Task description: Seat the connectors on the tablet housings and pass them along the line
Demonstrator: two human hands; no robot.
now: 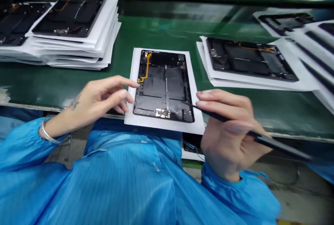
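Legible text: none that can be read anywhere across the green surface (156,30).
Open device shell (153,85): any print inside is too small to make out.
Pale strip (166,84): a line runs down the shell's middle, its fine marks too tiny to tell as letters or numbers.
Circuit board (162,113): light and dark flecks at the shell's near edge, none of them readable.
Black tool (279,145): blurred in the right hand (229,127), its brand, if any, unreadable.
Left-hand stack (104,49): the top shell (70,14) shows small pale specks, illegible.
Right-hand shell (250,59): markings likewise too small to read.
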